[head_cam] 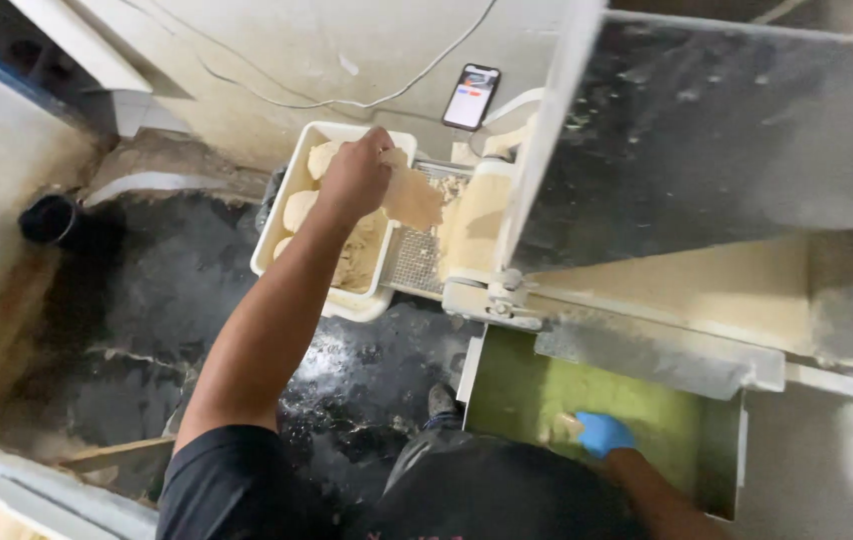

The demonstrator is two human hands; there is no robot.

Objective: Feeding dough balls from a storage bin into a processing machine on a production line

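- Over at the far left of the frame, a dark round pipe opening (48, 217) sits low against the pale wall, well apart from both hands.
- Below it, the wet black floor (147, 300) spreads across the left and centre, streaked with pale flour.
- Left of centre, the left hand (357, 175) reaches up and away from the body, fingers closed in a pinch on the upper edge of a flat sheet of dough (413, 197).
- That sheet of dough hangs just right of the hand and a little below it, tilted, over the right rim of a white plastic tub (292, 185).
- The tub lies directly beneath the hand and holds rounded dough lumps (299, 208) along its left side and crumbly dough on the right.
- Just right of the tub, a perforated metal tray (417, 255) runs out from the machine (707, 140), touching the tub's edge.
- Above it, in the upper middle, a phone (471, 97) with a lit screen leans on the wall.
- At the lower right, the right hand (603, 433), in a blue glove, is curled around a pale lump of dough (567, 426) inside a green bin (667, 420); the lump pokes out at the hand's left side.
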